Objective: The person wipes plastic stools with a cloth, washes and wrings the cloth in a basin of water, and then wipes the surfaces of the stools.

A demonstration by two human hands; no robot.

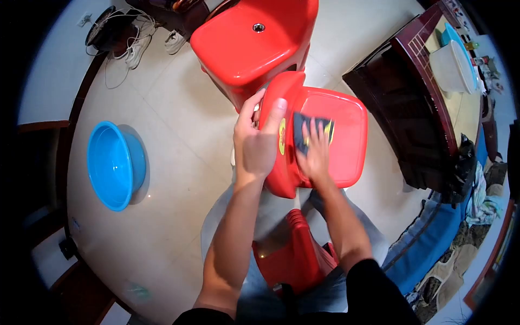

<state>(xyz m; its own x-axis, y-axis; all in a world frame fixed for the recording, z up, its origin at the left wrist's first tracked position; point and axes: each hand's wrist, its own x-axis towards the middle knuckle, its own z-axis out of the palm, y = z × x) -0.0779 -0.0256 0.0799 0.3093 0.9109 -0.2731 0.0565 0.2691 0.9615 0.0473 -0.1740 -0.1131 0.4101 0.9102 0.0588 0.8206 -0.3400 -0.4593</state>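
A small red plastic chair is in front of me, its seat facing up and its backrest toward the left. My left hand is closed over the backrest's edge, with the thumb on the seat side and the fingers partly hidden behind it. On the seat, beside the foot of the backrest, lies a dark grey cloth with yellow marks. My right hand presses on this cloth, its fingers stretched out and slightly blurred. A yellow oval sticker shows on the backrest.
Just beyond stands a larger red chair. A blue basin sits on the tiled floor at left. Shoes and cables are at the upper left. To the right is a dark wooden table bearing a white basin.
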